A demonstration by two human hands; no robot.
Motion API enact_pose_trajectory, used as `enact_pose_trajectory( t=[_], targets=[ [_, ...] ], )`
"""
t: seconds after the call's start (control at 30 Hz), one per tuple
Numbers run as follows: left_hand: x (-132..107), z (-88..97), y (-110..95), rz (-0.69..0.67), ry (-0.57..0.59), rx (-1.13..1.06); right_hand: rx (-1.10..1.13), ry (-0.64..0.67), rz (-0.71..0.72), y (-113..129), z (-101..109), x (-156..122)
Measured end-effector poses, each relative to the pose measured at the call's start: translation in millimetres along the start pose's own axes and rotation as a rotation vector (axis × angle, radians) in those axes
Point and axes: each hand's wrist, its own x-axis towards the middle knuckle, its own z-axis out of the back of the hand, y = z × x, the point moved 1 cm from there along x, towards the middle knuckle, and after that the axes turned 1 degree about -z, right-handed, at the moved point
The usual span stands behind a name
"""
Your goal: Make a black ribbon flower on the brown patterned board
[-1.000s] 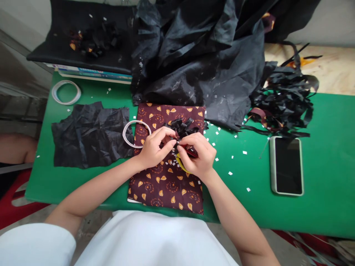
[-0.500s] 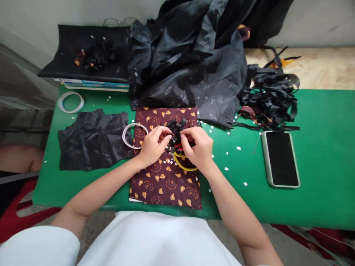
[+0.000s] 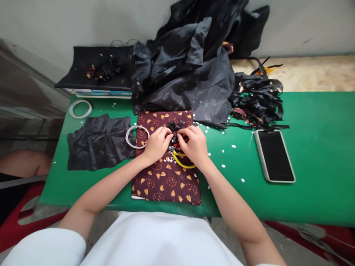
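My left hand and my right hand meet over a maroon patterned cloth on the green table. Both pinch a small bundle of black fabric strips between their fingertips. Scissors with red and yellow handles lie on the cloth just under my right hand. A white tape ring rests at the cloth's left edge, beside my left hand.
A crumpled black fabric piece lies left, a big black fabric heap behind, cut strips at right. A phone lies face up at right. Another tape ring and a black pad sit far left. White paper bits dot the table.
Both hands have closed in on the black strip bundle at the cloth's top. My right hand has let go of the scissors, which now lie on the cloth. The view has tilted up.
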Motion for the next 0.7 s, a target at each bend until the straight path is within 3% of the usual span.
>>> enact_pose_trajectory(
  t=[0.2, 0.47, 0.7],
  targets=[
    [2.8, -0.4, -3.9, 0.005, 0.027, 0.076, -0.003, -0.004, 0.074, 0.1, -0.1, 0.9],
    [4.3, -1.5, -4.0, 0.027, 0.037, 0.118, -0.145, 0.091, 0.203, 2.5, -3.7, -2.4],
    [1.5, -0.8, 0.3, 0.002, -0.055, 0.024, -0.363, 0.174, 0.248, 13.3, -3.1, -1.6]
  ],
)
